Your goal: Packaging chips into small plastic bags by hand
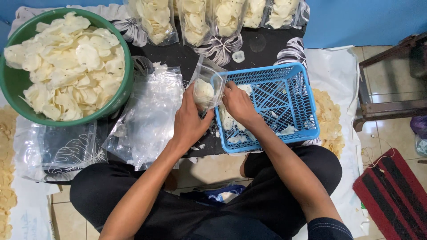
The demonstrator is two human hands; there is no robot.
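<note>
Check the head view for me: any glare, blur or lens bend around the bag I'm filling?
Head view: even light, sharp overall; glare streaks on the clear bag held by the left hand and on the loose bags; right hand crisp at the blue basket; edges bend slightly.

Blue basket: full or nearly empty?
Nearly empty. The blue basket shows mostly bare lattice floor, with a few pale chips scattered near the right hand.

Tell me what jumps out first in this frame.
The big green basin heaped with pale crackers, top left. At centre, the left hand holds a clear bag while the right hand feeds crackers into it at the corner of the tilted blue basket. Filled bags line the top edge.
</note>
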